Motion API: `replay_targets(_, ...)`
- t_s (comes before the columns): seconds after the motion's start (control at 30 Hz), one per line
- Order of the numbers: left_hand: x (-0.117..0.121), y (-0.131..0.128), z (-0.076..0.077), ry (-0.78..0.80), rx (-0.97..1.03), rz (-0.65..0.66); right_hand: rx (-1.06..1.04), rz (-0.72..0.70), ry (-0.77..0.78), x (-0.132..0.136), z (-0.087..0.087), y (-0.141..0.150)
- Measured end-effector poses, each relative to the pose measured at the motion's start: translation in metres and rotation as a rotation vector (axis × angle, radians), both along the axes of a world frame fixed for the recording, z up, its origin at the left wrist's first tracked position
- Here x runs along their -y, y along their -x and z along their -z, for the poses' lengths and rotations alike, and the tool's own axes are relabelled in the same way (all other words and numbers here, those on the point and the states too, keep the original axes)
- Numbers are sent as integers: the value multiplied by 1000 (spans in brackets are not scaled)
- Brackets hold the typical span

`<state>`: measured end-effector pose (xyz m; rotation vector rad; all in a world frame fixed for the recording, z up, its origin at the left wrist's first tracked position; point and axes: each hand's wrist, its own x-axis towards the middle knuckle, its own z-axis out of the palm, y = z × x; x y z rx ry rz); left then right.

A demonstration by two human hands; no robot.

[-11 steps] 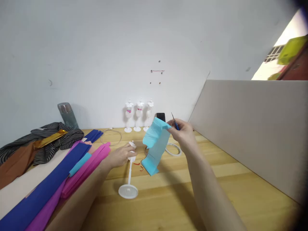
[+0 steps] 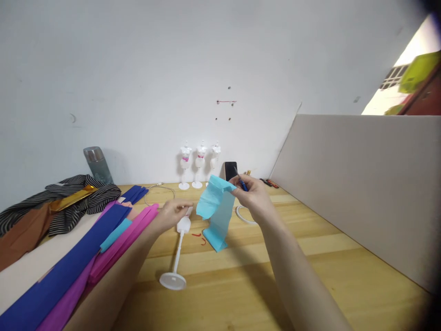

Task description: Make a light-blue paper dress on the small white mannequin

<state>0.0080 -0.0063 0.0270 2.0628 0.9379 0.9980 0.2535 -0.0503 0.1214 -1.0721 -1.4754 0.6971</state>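
My left hand [image 2: 174, 214] is closed around the upper part of a small white dress-form mannequin [image 2: 183, 225], its fingertips pinched just left of the paper. The mannequin tilts, with its round base [image 2: 172, 281] toward me; its top is partly hidden by the hand. My right hand [image 2: 253, 195] pinches the upper edge of a light blue strip of crepe paper [image 2: 222, 214], which hangs with its lower end folded near the tabletop. A slim pointed tool with a dark blue handle [image 2: 243, 185] is also tucked in that hand; its exact kind is unclear.
Three white mannequins [image 2: 200, 162] stand by the wall, beside a phone [image 2: 230, 170]. A roll of white tape [image 2: 245, 216] lies behind the right wrist. Coloured paper [image 2: 86, 257], striped cloth [image 2: 79, 184] and a bottle [image 2: 98, 164] occupy the left. A white panel [image 2: 358, 184] bounds the right.
My right hand has moved left and slightly down with the blue crepe paper and tool. My left fingers have drawn together, and the mannequin's base has swung left and toward me.
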Motion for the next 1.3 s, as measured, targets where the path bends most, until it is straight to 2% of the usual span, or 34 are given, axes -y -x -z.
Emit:
replay_targets(0.1, 14, -6, -22, 67, 219, -107, -11, -116, 94, 5, 1, 7)
replay_targets(0.17, 27, -11, -40, 216, 500, -108, -27, -192, 159, 8, 2, 12)
replay_targets(0.27, 45, -17, -60, 311, 572, -63, -19, -274, 205, 10, 5, 21)
replay_targets(0.33, 51, -21, -65, 414, 547, -26, -8, -299, 215, 11, 7, 25)
replay_targets(0.43, 54, -23, -63, 544, 527, 30, 4, -301, 229, 11, 10, 28)
replay_targets(0.5, 53, -23, -61, 576, 537, 34, 10, -299, 228, 10, 11, 28)
replay_targets(0.77, 51, -23, -67, 628, 679, 2, -123, -270, 255, 8, 13, 30)
replay_targets(1.03, 49, -24, -60, 628, 750, 38, -236, -359, 221, 9, 20, 36)
replay_targets(1.2, 50, -28, -62, 627, 763, 3, -265, -250, 141, 6, 22, 40)
replay_targets(1.3, 51, -28, -64, 618, 736, -23, -250, -209, 147, 7, 20, 39)
